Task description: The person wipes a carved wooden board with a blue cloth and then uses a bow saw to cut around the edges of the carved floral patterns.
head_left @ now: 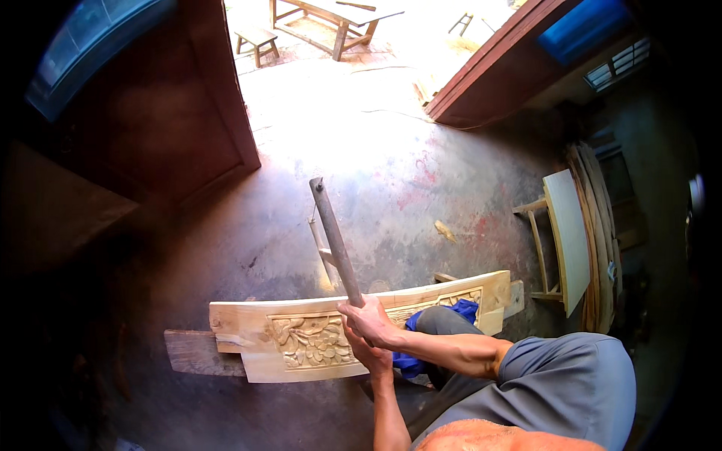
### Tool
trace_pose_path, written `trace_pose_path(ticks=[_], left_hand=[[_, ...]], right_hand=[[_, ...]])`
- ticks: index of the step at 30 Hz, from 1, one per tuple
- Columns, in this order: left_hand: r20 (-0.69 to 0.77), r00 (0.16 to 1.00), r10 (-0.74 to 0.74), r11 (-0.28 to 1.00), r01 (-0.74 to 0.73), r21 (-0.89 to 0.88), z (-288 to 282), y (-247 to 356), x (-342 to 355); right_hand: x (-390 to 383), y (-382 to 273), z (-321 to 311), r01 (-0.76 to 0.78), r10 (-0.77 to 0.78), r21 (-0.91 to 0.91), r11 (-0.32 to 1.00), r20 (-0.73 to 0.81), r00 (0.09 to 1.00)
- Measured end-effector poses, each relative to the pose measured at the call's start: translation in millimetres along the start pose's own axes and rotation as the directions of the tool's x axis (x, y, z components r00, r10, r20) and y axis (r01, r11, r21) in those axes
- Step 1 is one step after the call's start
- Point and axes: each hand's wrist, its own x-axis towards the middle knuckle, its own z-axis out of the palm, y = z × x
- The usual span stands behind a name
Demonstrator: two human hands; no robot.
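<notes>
My right hand (370, 322) is wrapped round the lower part of a long dark rod tool (335, 237) that has a small peg at its far end. Just below it, my left hand (368, 353) is closed at the tool's near end, its fingers partly hidden. The tool slants up and away over a pale carved wooden panel (252, 361). Leafy relief shows on the panel left of my hands, and more carving lies to the right. A thin line and a pale wooden piece (325, 252) appear beside the rod; whether they belong to it I cannot tell.
A rough plank (197, 352) sticks out beneath the panel. Blue cloth (460, 308) lies by my leg. To the right stand a small wooden frame (537, 248), a pale board (568, 240) and stacked planks. A wood scrap (444, 230) rests on the floor. Outside the doorway are a stool (256, 37) and a table (338, 15).
</notes>
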Motion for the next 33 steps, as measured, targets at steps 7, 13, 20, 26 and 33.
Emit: trace_pose_path(ticks=[7,13,20,26,33], left_hand=[[0.059,0.992,-0.11,0.981,0.099,0.169,-4,51,-6],[0.012,0.992,-0.125,0.976,0.125,-0.177,27,74,-17],[-0.211,0.977,-0.018,0.997,0.001,-0.079,14,71,5],[-0.147,0.982,-0.115,0.967,0.077,-0.241,22,33,8],[-0.206,0.975,-0.083,0.977,0.039,-0.209,16,76,14]], right_hand=[[-35,-24,-19,-0.051,0.055,-0.027,0.998,0.181,0.982],[-47,-46,-36,-0.142,0.14,0.015,0.99,0.07,0.988],[-55,-41,-15,-0.087,0.082,0.033,0.996,0.131,0.988],[-27,-17,-5,-0.078,0.082,-0.036,0.996,0.111,0.99],[-51,-47,-18,-0.068,0.074,-0.042,0.997,0.15,0.986]])
